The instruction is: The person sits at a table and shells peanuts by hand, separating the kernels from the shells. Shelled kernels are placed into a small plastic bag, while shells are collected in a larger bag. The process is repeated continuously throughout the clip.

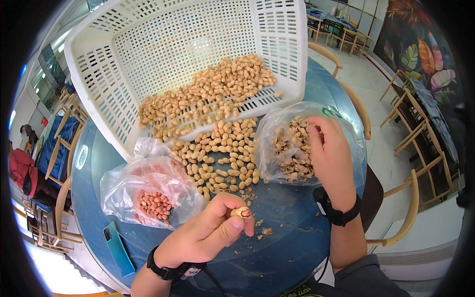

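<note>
My left hand (215, 230) holds a partly opened peanut shell (239, 212) between thumb and fingers, a reddish kernel showing in it. My right hand (332, 156) is over a clear plastic bag (267, 148) of empty peanut shells (297, 169), thumb and forefinger close together; whether anything is between them is hidden. To the left, another clear plastic bag (118, 185) holds shelled reddish peanuts (155, 204). Unshelled peanuts (233, 156) lie on the table between the bags. A white plastic basket (96, 85), tipped towards me, holds a heap of unshelled peanuts (230, 80).
The round blue marble-patterned table (297, 237) bears shell crumbs (266, 231) near my left hand. A teal smartphone (119, 250) lies at its left edge. Wooden chairs (404, 219) stand around it. A person in a red jacket (23, 169) is at the far left.
</note>
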`<state>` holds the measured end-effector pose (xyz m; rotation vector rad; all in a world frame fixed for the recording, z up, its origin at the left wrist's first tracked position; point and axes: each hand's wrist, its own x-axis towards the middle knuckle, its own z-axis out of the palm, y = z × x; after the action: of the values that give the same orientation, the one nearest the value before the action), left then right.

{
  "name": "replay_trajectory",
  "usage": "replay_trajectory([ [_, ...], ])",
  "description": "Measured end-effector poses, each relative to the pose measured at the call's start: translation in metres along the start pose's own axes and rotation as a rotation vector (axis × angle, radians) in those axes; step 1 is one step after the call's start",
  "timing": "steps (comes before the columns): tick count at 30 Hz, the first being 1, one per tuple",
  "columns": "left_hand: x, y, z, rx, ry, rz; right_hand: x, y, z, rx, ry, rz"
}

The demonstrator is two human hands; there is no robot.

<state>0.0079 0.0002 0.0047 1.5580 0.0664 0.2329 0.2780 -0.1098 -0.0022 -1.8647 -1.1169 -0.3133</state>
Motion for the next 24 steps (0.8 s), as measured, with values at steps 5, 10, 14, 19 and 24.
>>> replay_trajectory([
  [5,-0.002,-0.003,-0.006,-0.014,0.005,-0.055,-0.025,-0.054,-0.009,0.746,-0.576,0.057],
  [10,-0.002,-0.006,-0.003,-0.088,0.076,-0.036,-0.031,-0.061,-0.004,0.853,-0.8,-0.09],
  [14,0.0,-0.002,-0.004,0.009,0.08,-0.031,-0.031,-0.055,0.001,0.927,-0.783,-0.136],
  [19,-0.001,0.0,-0.004,0.014,0.081,-0.046,-0.028,-0.058,-0.002,0.898,-0.811,-0.151],
  [24,-0.002,-0.001,-0.001,0.01,0.094,-0.037,-0.026,-0.054,-0.003,0.886,-0.824,-0.215],
])
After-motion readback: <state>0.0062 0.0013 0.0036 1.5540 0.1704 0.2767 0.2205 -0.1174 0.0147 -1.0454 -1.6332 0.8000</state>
